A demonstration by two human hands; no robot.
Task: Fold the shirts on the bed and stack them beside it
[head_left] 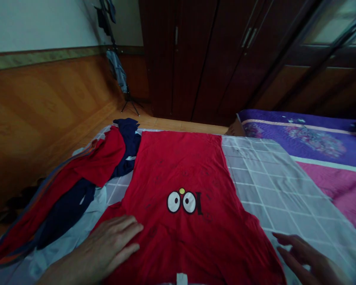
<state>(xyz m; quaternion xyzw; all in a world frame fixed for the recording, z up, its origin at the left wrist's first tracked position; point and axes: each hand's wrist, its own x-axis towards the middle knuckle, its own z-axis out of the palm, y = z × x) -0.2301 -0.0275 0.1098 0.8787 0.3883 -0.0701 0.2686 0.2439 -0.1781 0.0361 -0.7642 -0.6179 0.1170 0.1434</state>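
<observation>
A red T-shirt point(184, 170) lies spread flat, its hem at the far side and its neck end nearest me. Two cartoon eyes with a yellow dot are printed on its front, and a white label shows at the bottom edge of the view. My left hand point(112, 241) rests over the shirt's left sleeve area, fingers stretched out, holding nothing. Off the shirt's right edge, my right hand point(308, 257) hovers above the checked sheet point(255, 170) with its fingers apart. Nothing is in it.
Rumpled red point(106, 158) and navy clothes point(68, 209) lie along the left side. Behind stand a dark wooden wardrobe point(195, 59) and a thin stand point(114, 43) with clothing. At right, a purple and pink bedspread point(299, 138) covers another surface.
</observation>
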